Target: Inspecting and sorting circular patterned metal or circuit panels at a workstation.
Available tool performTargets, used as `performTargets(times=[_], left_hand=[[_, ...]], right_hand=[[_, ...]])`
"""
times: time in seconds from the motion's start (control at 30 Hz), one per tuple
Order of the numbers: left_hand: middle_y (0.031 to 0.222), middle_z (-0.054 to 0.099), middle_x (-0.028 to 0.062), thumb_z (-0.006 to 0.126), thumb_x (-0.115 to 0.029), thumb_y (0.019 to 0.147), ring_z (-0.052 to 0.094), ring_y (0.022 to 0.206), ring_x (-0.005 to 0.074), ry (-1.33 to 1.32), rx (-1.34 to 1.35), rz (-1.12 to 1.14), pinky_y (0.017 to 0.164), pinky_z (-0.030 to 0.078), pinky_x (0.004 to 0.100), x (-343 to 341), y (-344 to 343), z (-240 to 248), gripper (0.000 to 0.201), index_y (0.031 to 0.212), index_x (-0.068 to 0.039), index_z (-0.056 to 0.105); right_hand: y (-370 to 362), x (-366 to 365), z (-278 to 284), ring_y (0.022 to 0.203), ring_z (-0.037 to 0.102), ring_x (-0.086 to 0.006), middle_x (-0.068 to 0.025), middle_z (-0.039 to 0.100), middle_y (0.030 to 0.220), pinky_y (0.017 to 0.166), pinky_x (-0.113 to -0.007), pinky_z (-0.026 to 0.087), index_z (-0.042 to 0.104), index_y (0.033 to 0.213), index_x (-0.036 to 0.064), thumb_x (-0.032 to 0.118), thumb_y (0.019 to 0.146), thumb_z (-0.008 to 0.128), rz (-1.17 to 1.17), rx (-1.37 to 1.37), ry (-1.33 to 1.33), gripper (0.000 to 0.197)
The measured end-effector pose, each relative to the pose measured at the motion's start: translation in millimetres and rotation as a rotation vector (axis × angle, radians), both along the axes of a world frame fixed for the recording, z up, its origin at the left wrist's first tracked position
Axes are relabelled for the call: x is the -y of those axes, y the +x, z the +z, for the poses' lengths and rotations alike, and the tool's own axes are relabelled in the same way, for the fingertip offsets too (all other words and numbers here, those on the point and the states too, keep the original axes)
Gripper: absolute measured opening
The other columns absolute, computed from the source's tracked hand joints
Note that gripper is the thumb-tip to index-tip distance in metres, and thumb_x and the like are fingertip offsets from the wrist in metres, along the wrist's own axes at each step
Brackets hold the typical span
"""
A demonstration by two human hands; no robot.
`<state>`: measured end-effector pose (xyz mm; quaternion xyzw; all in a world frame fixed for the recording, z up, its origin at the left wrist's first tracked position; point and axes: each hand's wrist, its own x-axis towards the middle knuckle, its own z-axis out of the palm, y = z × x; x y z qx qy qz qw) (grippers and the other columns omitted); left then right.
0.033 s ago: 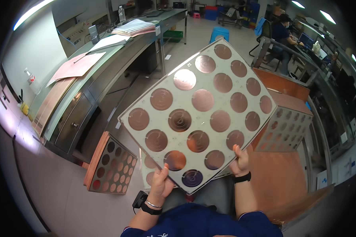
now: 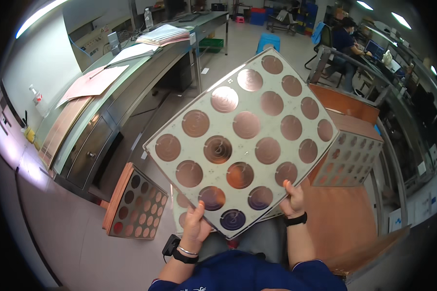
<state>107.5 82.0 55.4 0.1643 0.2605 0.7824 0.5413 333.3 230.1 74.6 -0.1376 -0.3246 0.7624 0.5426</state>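
Observation:
A large pale circuit board panel [image 2: 246, 153] with rows of round copper discs is held up in front of me, turned at an angle. My left hand [image 2: 195, 225] grips its near left edge, thumb on the top face. At the near right edge, my right hand [image 2: 293, 201] is closed on the same panel, thumb also on top. The fingers beneath are hidden. Under the held panel, close to my lap, part of another pale panel [image 2: 176, 213] with copper discs shows; most of it is covered.
On the left, a stack of disc panels [image 2: 140, 203] leans tilted on the floor. More panels [image 2: 349, 160] stand at the right beside a brown board [image 2: 342, 218]. A long desk [image 2: 131, 82] with papers runs along the left. Farther off sit a blue stool [image 2: 268, 41] and a person [image 2: 344, 43].
The held panel has shifted very slightly to the left in the picture. Both hands keep their grip on it.

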Motion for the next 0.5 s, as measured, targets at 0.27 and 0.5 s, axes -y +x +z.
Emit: performTargets(times=[0.27, 0.5], left_hand=[[0.121, 0.054, 0.0074, 0.052, -0.021, 0.093, 0.054, 0.109, 0.0233, -0.064, 0.154, 0.081, 0.095, 0.045, 0.0424, 13.3, -43.1, -15.3, 0.039, 0.128, -0.007, 0.041], [0.122, 0.054, 0.0082, 0.049, -0.019, 0.095, 0.056, 0.107, 0.0197, -0.13, 0.023, 0.143, 0.093, 0.046, 0.0354, 30.0, -63.2, -22.6, 0.039, 0.13, -0.004, 0.039]], right_hand=[[46.1, 2.0, 10.8, 0.116, 0.049, -0.0259, -0.0118, 0.047, 0.126, 0.095, -0.041, 0.043, 0.029, 0.136, 0.0016, 0.004, 0.085, 0.055, -0.057, 0.152, 0.021, 0.058], [80.6, -10.9, 15.9, 0.106, 0.057, -0.0223, -0.0116, 0.052, 0.123, 0.087, -0.036, 0.051, 0.034, 0.135, -0.0011, 0.007, 0.09, 0.047, -0.248, 0.135, 0.073, 0.047]])
